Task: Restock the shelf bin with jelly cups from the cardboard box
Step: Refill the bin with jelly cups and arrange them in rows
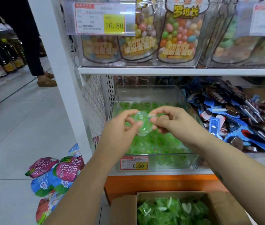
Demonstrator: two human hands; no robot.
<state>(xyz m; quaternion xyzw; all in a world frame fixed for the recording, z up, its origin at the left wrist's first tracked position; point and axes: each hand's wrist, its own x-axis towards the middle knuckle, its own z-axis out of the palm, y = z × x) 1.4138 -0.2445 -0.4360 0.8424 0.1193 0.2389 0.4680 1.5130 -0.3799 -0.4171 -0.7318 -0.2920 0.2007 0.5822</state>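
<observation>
Holding one jelly cup (pixel 142 127) between both hands: left hand (pixel 120 127) pinching one edge, right hand (pixel 174 120) pinching the other. Shelf bin (pixel 148 93) lying just beneath hands. Placing step probably going on. Next move is calling for lowering cup, releasing, reaching back toward cardboard box (pixel 125 208) below forearms.

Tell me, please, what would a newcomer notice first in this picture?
At the centre of the frame, the left hand and right hand pinch one clear green jelly cup over the partly filled clear bin. At the bottom edge, an open cardboard box holds more green cups. Higher up, bright candy bags line the upper shelf.
</observation>
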